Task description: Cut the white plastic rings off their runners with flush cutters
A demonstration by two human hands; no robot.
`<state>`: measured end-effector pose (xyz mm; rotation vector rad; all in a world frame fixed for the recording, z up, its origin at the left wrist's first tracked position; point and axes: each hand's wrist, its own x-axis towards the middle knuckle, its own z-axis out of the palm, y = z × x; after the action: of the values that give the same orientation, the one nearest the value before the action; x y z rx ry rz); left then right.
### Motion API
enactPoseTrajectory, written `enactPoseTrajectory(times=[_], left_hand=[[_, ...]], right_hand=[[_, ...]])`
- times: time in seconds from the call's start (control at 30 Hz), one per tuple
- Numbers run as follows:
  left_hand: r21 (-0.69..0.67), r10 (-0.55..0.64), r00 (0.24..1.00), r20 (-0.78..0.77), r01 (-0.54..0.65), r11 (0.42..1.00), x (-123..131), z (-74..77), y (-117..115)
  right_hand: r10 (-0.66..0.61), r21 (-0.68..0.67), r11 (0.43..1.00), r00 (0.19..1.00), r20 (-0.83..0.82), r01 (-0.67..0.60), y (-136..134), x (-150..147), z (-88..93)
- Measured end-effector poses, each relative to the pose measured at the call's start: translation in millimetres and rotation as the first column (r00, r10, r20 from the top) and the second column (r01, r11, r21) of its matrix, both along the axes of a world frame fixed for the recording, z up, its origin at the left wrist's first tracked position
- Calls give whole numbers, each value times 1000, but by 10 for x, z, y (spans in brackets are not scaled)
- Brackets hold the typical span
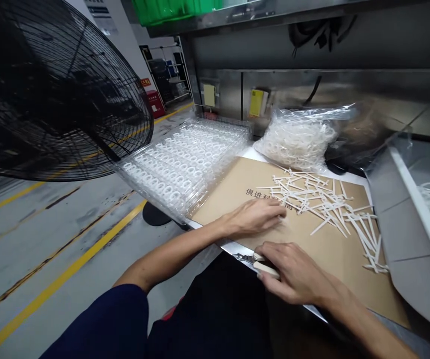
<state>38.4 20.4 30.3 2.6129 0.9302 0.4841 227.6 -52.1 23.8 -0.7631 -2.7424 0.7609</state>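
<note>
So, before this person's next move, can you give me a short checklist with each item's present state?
1. Cutters held by the handles in the right hand: ok.
2. Left hand away from the cutters' tips: ok, there is a gap between them.
3. Left hand's hold on anything: cannot tell, its fingers are blurred.
4. White sticks lying on the cardboard: ok, just beyond the hands.
5. White sticks in tidy order: not ok, they lie scattered and crossed.
6. Every slot of the tray filled: cannot tell, its far rows are unclear.
</note>
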Motion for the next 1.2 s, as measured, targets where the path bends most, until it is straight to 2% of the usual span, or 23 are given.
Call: enactPoseTrajectory(times=[0.1,0.23,0.33,0.43,0.57,0.67,0.77,0.83,0.93,1.0,1.2], left_hand=[[-36,3,999,48,-2,999,-314,-152,-73],[-48,10,996,92,-6,999,-514,-203,-130],[-40,133,988,80,-130,991,-505,-202,-206],[-23,275,960,46,-274,961,-392,-237,-308],[36,338,941,-37,-336,941,-244,-299,-370],[-23,387,919,77,-386,922,-266,-320,-369],[-132,433,861,266,-412,901,-372,-338,-396],[-150,464,803,374,-442,885,-429,-358,-434],[-120,478,716,509,-491,863,-455,-382,-485],[-110,453,687,569,-482,869,-447,-384,-498],[-87,373,669,643,-421,903,-442,-362,-492]], right_hand=[[9,1,1000,1000,6,-9,-5,-21,43],[14,-21,1000,1000,-6,-14,8,-19,41],[5,-36,999,1000,-19,-5,13,-2,21],[9,-57,998,998,-58,-13,18,9,12],[18,-99,994,987,-161,-35,41,12,26],[-25,-140,990,970,-242,-10,66,21,71],[-147,-197,976,954,-263,96,82,43,143],[-261,-279,940,939,-223,195,86,59,189],[-394,-419,851,913,-106,318,90,69,237],[-424,-453,817,904,-50,358,93,63,252],[-441,-461,797,897,-5,389,101,36,248]])
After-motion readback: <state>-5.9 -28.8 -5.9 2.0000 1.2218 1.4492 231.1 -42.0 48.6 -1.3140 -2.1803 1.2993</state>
